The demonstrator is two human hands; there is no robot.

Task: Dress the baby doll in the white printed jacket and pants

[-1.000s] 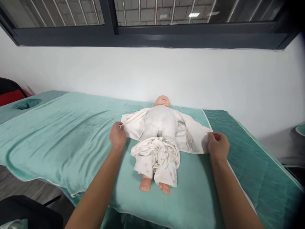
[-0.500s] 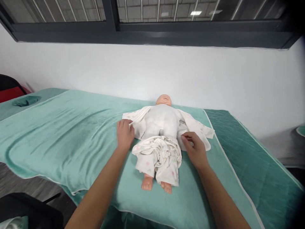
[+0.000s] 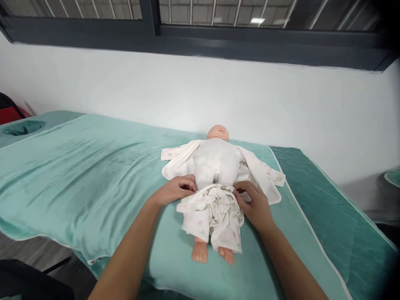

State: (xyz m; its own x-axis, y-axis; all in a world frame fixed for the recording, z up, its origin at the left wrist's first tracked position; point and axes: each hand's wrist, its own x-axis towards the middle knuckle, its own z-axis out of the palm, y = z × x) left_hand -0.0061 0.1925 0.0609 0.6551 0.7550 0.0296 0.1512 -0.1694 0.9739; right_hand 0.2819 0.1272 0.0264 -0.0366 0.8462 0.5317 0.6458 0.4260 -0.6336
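From where I stand, the doll (image 3: 216,161) lies on its back on the bed (image 3: 334,208), head toward the wall (image 3: 187,91) and feet (image 3: 200,252) toward the person. That lay of it, I'd judge, puts the front face-up and both flanks within even reach.

The trousers (image 3: 210,212) are around the legs, bunched in thick folds at the top, just below a small dark notch in the white body; only the feet show past the cuffs. At their waistband, the right hand (image 3: 252,202) has thumb and fingers drawn together, seemingly pinching the cloth. The left hand (image 3: 178,189) mirrors it on the opposite hip, fingers curled against the edge; its tips are partly hidden, so I can't tell whether its grip has caught fabric. With a hand on either side, the garment can probably be managed evenly, without the doll rolling.

The jacket (image 3: 261,170) is spread open, one panel to each side, leaving the torso exposed and keeping its cloth mostly outside the hands. Its sleeves reach outward; whether arms fill them I can't make out. Beneath everything, the soft green cover (image 3: 103,166) likely stops the doll sliding.
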